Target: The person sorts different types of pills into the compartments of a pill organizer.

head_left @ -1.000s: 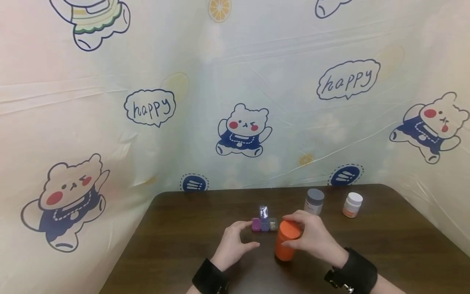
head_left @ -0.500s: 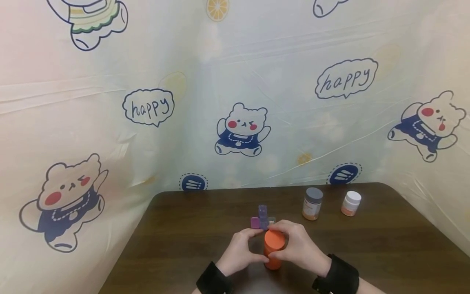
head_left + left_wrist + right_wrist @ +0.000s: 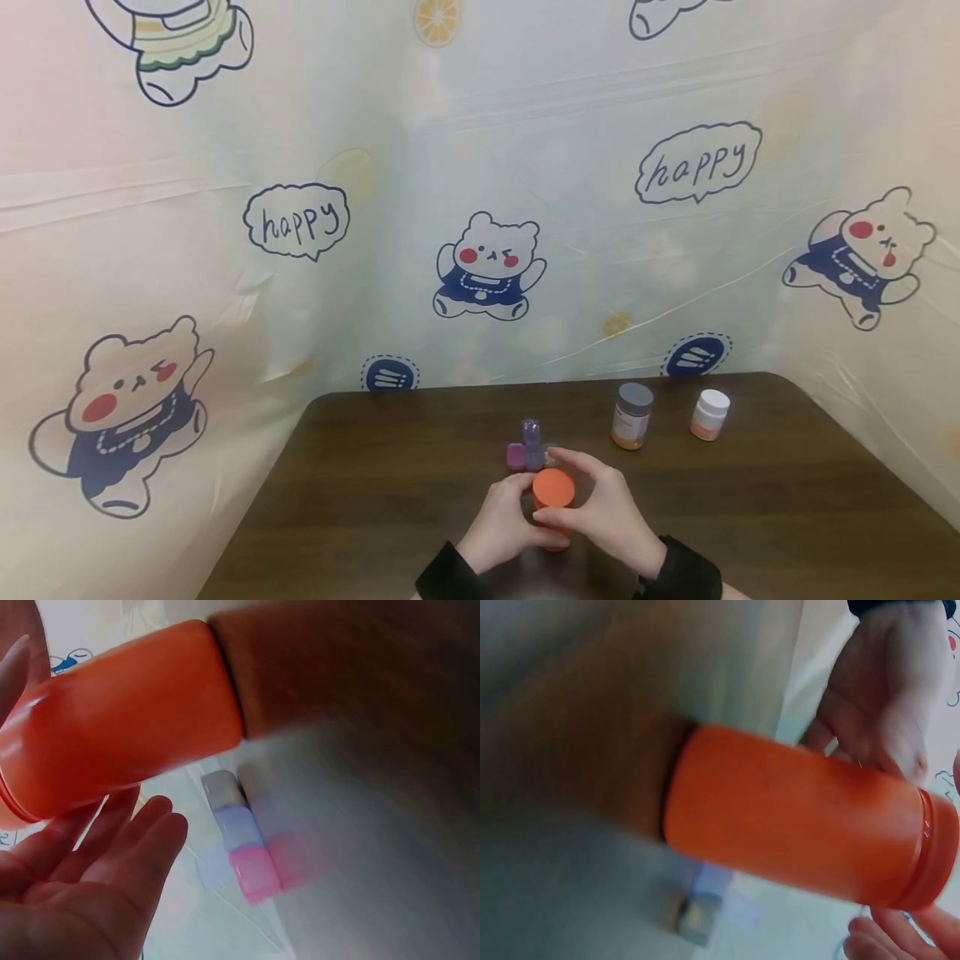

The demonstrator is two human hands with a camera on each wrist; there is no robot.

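Bottle (image 3: 127, 720) standing upright on the table's (image 3: 360, 508) near side, before the coloured case (image 3: 532, 457).
I'm seeing the left hand (image 3: 501, 523) gripping it low, likely for steadiness, leaving the right hand (image 3: 613, 510) gripping around the cap (image 3: 553, 486).

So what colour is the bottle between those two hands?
The bottle is orange, lid included; the right wrist view shows it best.

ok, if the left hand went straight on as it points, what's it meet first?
The orange bottle, just ahead of the left hand; depth is unclear, so they may already touch.
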